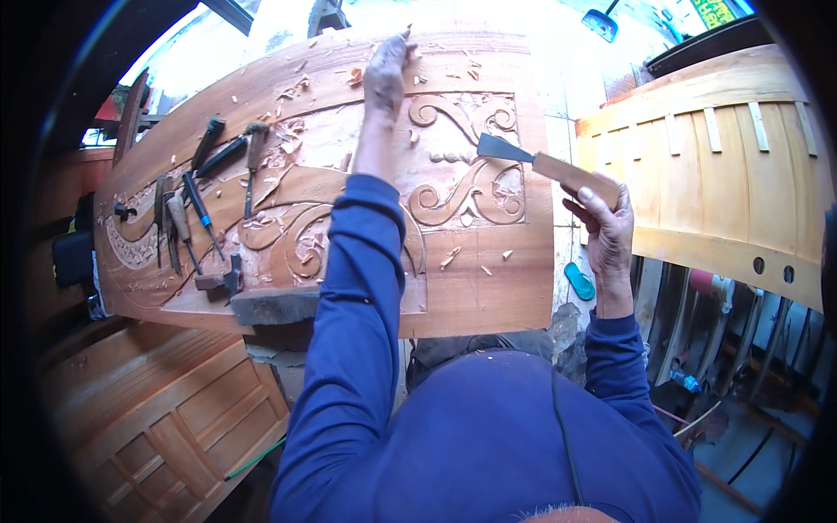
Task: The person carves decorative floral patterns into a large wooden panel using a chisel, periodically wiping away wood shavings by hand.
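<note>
My right hand (606,216) is closed around the wooden handle of a scraper (505,149). Its dark, flared blade points left over the carved right end of a wooden panel (488,288). Stretched toward the panel's far edge, my left hand (385,80) has curled fingers. A small pointed tip shows above them, but I cannot make out what it belongs to. Scrolls and leaf shapes are cut into the panel, with pale wood shavings scattered over it. Left of my left arm lie several chisels (199,206), some dark-handled, some wooden-handled, and a hammer (228,277).
A grey stone block (275,307) lies at the panel's near edge. To the right stands a pale slatted wooden panel (697,174), with wooden strips below it. A panelled door (192,418) leans at lower left. A teal slipper (579,281) is on the floor.
</note>
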Available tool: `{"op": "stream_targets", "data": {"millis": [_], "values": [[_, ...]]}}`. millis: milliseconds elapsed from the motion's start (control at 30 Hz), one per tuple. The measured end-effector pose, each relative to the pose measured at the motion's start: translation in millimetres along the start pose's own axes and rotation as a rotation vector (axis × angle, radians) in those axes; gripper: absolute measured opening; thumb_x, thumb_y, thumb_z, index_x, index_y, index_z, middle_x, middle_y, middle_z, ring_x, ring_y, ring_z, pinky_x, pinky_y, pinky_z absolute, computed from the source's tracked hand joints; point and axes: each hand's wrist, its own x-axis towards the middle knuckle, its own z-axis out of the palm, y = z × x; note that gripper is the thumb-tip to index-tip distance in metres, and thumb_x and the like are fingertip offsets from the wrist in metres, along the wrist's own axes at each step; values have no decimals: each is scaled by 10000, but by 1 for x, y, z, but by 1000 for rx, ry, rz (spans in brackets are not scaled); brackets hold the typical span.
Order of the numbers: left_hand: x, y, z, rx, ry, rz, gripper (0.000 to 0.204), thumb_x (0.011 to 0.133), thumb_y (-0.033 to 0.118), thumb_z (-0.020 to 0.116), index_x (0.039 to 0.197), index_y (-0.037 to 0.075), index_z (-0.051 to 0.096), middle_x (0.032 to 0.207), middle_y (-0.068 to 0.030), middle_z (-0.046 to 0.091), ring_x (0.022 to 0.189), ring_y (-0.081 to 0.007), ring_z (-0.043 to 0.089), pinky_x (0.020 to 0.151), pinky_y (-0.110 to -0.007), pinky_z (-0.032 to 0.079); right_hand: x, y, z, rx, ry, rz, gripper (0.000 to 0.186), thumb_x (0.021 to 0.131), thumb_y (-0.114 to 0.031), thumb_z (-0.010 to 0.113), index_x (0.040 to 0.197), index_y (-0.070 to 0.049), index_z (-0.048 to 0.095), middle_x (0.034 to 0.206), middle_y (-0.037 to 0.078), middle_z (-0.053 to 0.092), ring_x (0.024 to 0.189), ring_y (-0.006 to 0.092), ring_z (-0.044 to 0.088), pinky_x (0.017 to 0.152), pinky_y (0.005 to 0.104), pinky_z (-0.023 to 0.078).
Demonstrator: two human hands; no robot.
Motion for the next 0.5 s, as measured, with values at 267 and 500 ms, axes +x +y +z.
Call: {"op": "stream_targets", "data": {"millis": [267, 500], "values": [[-191, 82, 78, 456, -339, 544, 223, 1010, 268, 642, 1034, 84, 766, 1008, -82, 756, 980, -275, 710, 941, -380, 534, -23, -6, -12, -328, -451, 378, 577, 940, -148, 696, 1474, -44, 505, 868, 48, 625, 589, 87, 580, 487, 235, 445], [-167, 65, 58, 482, -442, 429, 429, 1050, 360, 534, 795, 57, 699, 747, -117, 675, 752, -312, 652, 746, -429, 477, -16, 14, 51, -333, -495, 370, 486, 1041, -250, 646, 1466, -38, 540, 750, -13, 574, 513, 31, 481, 450, 211, 379]]}}
